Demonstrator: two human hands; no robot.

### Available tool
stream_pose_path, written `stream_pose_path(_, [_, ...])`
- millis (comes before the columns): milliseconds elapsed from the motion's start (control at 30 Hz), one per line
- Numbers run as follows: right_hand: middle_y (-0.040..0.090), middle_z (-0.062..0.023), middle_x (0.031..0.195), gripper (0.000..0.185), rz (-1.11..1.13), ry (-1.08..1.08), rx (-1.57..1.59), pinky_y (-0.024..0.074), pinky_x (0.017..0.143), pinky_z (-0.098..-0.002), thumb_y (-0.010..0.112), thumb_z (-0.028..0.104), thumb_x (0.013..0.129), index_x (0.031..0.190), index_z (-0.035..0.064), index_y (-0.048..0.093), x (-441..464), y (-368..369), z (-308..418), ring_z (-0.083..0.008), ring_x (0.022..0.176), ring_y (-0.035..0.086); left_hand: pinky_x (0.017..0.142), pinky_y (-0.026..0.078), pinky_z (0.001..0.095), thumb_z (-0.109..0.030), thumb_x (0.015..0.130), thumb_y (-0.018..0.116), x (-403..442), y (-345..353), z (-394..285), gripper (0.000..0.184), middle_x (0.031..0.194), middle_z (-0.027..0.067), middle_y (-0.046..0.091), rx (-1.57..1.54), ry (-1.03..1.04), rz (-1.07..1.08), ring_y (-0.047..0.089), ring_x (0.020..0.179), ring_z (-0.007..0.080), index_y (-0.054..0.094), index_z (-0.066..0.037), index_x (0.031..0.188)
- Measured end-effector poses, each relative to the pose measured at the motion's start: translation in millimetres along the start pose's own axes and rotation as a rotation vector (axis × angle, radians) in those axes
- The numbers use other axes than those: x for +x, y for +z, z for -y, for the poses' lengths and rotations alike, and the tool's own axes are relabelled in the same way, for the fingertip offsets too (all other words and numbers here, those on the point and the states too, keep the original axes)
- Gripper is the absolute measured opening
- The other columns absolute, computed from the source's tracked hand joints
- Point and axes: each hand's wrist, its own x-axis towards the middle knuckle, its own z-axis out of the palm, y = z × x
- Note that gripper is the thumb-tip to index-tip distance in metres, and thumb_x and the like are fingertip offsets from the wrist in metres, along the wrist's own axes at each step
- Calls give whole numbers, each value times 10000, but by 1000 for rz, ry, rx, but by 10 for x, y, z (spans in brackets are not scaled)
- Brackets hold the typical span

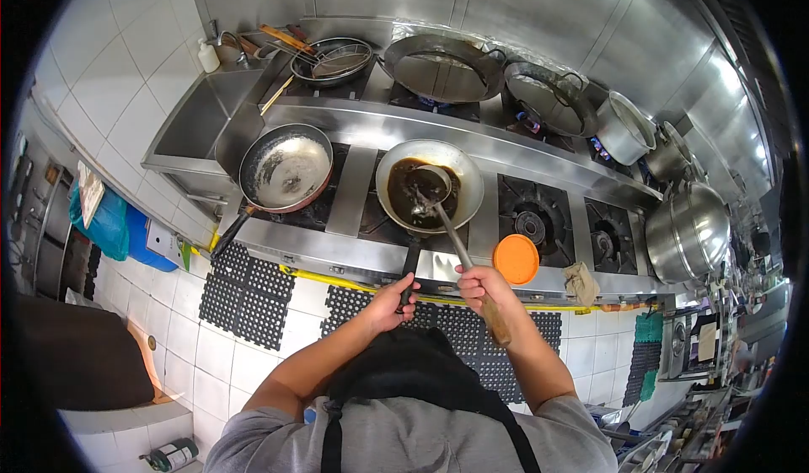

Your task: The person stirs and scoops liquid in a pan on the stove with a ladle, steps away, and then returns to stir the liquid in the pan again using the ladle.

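Head view: pale-walled pan (472, 188) sits over a front burner, mid-stove, dark brown sauce (403, 193) in its bottom, handle pointing at the wearer. Ladle (449, 230) has its bowl down in the sauce, shaft crossing the near rim (a few pale bits show beside the bowl; can't tell what they are).

Left hand (396, 303) is wrapped around the pan's black handle. Right hand (484, 287) is closed on the ladle, wooden grip sticking out below the fist.

Just right of the right hand: orange round lid (516, 259) at the stove's front edge, partly over the next burner (529, 224). Crumpled cloth (581, 284) further right, same edge. Second pan (291, 174) on the left, pale worn inside, black handle angled toward the front-left.

Back row, left to right: pan with strainers (341, 61) in it, big dark wok (487, 72), another dark pan (581, 106), tall pot (632, 127). Blue flame shows below the last three. Large domed steel vessel (689, 230) at the far right end, sink (202, 119) at the far left. Floor: white tile, black perforated mats (249, 300).
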Motion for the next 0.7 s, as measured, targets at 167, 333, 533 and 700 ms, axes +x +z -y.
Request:
stream_pose_path(167, [435, 54, 645, 215, 512, 239, 568, 361, 390, -207, 453, 75, 940, 1115, 5, 557, -25, -150, 34, -23, 451, 424, 526, 334, 272, -452, 967, 584, 13, -21, 6, 346, 707, 0, 500, -4, 0, -3, 390, 544, 119, 545, -111, 1005])
stream_pose_path(333, [432, 49, 651, 213, 505, 236, 542, 353, 366, -218, 446, 80, 941, 1097, 2, 568, -190, -166, 54, -24, 437, 410, 525, 332, 269, -452, 966, 586, -3, 0, -2, 347, 704, 1, 504, -2, -5, -20, 391, 543, 119, 548, -110, 1006])
stream_pose_path(533, [404, 39, 637, 214, 300, 73, 249, 335, 342, -247, 490, 62, 899, 1111, 39, 515, -378, -108, 59, -44, 423, 380, 520, 330, 270, -448, 969, 583, 3, -9, -6, 349, 702, 4, 504, -5, -2, -11, 390, 531, 119, 546, -103, 1012])
stream_pose_path(700, [394, 23, 624, 276, 130, -113, -23, 334, 338, -260, 531, 53, 858, 1127, 50, 470, -549, 37, 134, -68, 421, 371, 513, 326, 275, -444, 970, 582, -4, 3, -13, 350, 703, 9, 506, -15, -2, -13, 389, 528, 119, 544, -98, 1011])
